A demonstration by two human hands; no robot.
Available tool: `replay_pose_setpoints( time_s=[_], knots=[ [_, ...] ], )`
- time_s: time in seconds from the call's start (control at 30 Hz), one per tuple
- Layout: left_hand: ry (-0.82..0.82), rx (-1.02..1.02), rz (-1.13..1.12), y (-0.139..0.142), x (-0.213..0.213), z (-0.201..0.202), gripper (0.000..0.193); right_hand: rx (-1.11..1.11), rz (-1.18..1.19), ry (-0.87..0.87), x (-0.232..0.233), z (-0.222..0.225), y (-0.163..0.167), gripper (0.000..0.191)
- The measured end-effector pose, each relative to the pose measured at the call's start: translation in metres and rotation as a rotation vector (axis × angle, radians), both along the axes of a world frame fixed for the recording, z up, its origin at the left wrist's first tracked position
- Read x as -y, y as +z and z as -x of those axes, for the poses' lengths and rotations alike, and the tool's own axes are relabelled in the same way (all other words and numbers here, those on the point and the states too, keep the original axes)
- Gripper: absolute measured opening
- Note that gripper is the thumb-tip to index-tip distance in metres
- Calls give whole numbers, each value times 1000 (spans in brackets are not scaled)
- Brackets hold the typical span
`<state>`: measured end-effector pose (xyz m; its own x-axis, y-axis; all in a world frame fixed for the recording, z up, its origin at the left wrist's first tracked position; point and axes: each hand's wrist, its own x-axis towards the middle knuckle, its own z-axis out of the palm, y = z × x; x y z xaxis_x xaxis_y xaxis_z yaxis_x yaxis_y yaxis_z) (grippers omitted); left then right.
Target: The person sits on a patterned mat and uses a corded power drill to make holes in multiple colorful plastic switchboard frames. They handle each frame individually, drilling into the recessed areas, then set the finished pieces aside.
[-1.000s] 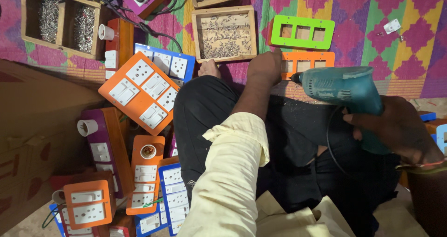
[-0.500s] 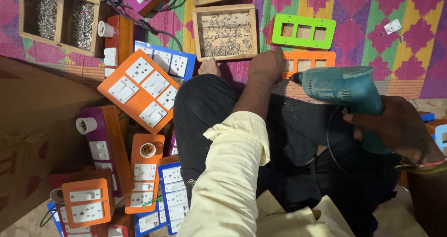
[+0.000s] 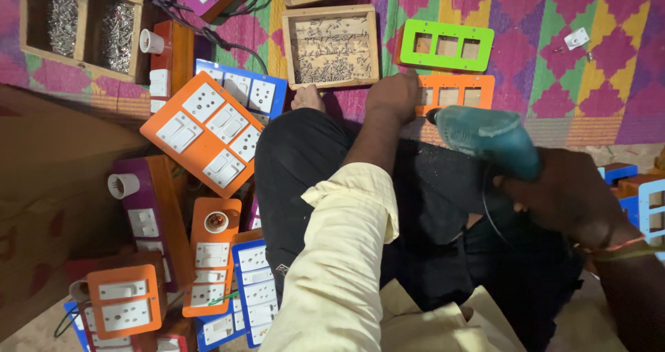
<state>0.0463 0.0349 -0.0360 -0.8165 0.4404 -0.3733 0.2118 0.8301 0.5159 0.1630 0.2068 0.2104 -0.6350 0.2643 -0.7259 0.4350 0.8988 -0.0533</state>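
Meanwhile little shifts: our right hand (image 3: 575, 196) stays wrapped round the teal drill (image 3: 485, 136), left hand (image 3: 391, 96) still pressing the orange plate (image 3: 478, 85) flat

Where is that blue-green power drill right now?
In the head view, the teal drill is right of centre, gripped by the right hand above the person's lap. Its tip points at the orange frame, which the left hand touches.
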Motion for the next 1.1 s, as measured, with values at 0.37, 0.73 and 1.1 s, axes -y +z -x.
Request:
replay_pose_setpoints(
  time_s=[0.37, 0.73, 1.1],
  knots=[
    [25, 47, -14, 8, 3, 0, 39, 5, 1, -68, 3, -14, -3, 37],
    [30, 57, -4, 2, 1, 2, 40, -143, 112, -187, -5, -6, 1, 25],
    [67, 81, -24, 6, 2, 2, 32, -397, 302, -180, 5, 3, -12, 16]
  ],
)
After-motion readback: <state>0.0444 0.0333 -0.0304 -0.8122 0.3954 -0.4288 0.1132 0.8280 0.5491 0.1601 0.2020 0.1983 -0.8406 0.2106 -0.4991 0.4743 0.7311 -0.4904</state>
